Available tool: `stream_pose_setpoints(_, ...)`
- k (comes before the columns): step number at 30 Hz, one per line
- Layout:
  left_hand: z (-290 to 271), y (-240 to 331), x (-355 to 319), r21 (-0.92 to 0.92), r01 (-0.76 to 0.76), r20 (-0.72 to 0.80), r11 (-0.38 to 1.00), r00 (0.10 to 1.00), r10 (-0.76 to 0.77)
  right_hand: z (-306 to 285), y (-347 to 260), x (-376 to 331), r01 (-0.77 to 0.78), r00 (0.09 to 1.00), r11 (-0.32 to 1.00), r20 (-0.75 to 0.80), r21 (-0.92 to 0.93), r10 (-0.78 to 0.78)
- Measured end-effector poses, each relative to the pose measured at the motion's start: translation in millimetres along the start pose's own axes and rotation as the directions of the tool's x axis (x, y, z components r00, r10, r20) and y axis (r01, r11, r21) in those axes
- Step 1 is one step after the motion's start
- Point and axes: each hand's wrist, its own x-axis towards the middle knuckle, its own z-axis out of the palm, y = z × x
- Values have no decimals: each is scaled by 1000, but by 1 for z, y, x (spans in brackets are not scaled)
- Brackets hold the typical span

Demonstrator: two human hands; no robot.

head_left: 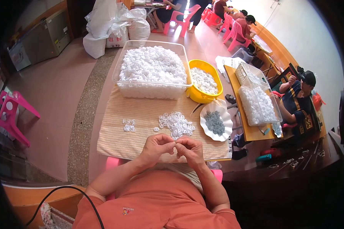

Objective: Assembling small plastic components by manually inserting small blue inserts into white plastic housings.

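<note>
My left hand (156,147) and my right hand (190,151) meet at the table's near edge, thumbs and forefingers pinched together. Whatever sits between the fingertips is too small to make out. Just beyond them lies a loose pile of small white oval plastic pieces with holes (176,123). A smaller group of similar white pieces (129,125) rests to its left. To the right of the pile, a white scalloped dish (227,130) holds many tiny grey pieces (215,122). A striped tan towel (116,110) covers the table under all of these.
A large clear tub (120,84) full of white pieces stands at the table's far side, beside a yellow basin (201,98) of more. Rightward, another person (294,93) sits by a table with a clear bin (256,105). A pink stool (12,110) stands left; white sacks (116,28) stand behind.
</note>
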Motion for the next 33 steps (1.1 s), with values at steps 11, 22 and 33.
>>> stream_pose_setpoints(11,-1,-10,1,201,-149,-13,968,988,155,-2,3,-1,-9,1000,993,-10,-116,8)
stream_pose_setpoints(22,0,-7,1,216,-130,-3,968,991,134,-1,9,0,12,1000,999,10,-32,-12)
stream_pose_setpoints(33,2,-8,2,120,-110,-51,987,992,116,4,8,-1,17,999,996,-25,-82,-20)
